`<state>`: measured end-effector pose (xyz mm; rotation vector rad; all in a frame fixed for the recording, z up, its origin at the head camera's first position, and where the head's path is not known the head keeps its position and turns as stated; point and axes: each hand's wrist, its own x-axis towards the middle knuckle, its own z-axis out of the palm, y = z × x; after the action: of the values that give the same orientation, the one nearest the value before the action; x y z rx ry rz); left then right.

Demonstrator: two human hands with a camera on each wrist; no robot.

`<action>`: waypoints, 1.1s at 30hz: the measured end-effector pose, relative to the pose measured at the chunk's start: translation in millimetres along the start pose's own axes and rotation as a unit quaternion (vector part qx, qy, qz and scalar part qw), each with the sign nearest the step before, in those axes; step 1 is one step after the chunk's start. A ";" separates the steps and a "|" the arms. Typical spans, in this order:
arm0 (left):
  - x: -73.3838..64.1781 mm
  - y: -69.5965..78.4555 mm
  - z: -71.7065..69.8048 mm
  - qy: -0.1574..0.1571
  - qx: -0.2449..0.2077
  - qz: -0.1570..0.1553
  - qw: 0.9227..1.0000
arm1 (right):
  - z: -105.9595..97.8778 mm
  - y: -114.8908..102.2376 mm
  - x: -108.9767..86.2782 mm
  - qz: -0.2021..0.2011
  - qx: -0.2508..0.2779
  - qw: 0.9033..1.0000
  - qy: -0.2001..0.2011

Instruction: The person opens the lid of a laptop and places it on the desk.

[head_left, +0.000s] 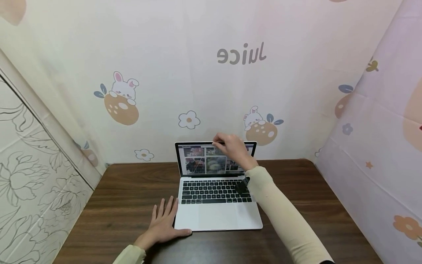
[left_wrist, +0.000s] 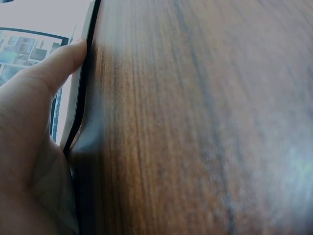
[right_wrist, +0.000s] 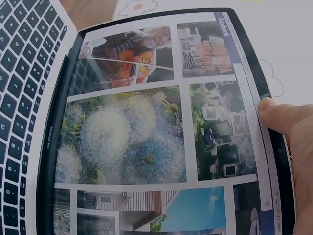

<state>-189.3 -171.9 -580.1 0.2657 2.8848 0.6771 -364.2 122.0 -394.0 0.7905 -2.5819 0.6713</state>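
Note:
A silver laptop (head_left: 217, 216) with black keys sits opened on the wooden table, its lit screen (right_wrist: 186, 132) showing a page of photos. My right hand (head_left: 233, 148) pinches the top edge of the lid near its middle, thumb on the screen side and fingers curled over the back. In the right wrist view, that thumb (right_wrist: 281, 115) lies against the dark bezel. My left hand (head_left: 163, 223) rests at the laptop's front left corner with fingers spread straight along its left side. The left thumb (left_wrist: 73, 54) lies along the front edge in the left wrist view.
The dark wooden table (head_left: 132, 190) extends to both sides of the laptop. Behind it hangs a pale curtain (head_left: 165, 73) printed with rabbits, fruit and flowers. A panel with line-drawn flowers (head_left: 33, 165) stands on the left, and more printed cloth (head_left: 372, 146) borders the right.

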 end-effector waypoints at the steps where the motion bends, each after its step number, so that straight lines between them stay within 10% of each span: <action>1: -0.8 1.5 -1.5 -0.001 -0.002 0.001 1.000 | 0.3 0.1 -0.1 0.000 -0.002 1.000 0.004; 33: -2.9 4.0 -3.6 0.001 -0.004 0.006 1.000 | 4.3 9.1 11.8 0.043 0.031 0.999 -0.010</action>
<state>-186.7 -170.6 -574.7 0.2822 2.8834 0.6906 -379.7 121.4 -395.2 0.7122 -2.6379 0.7758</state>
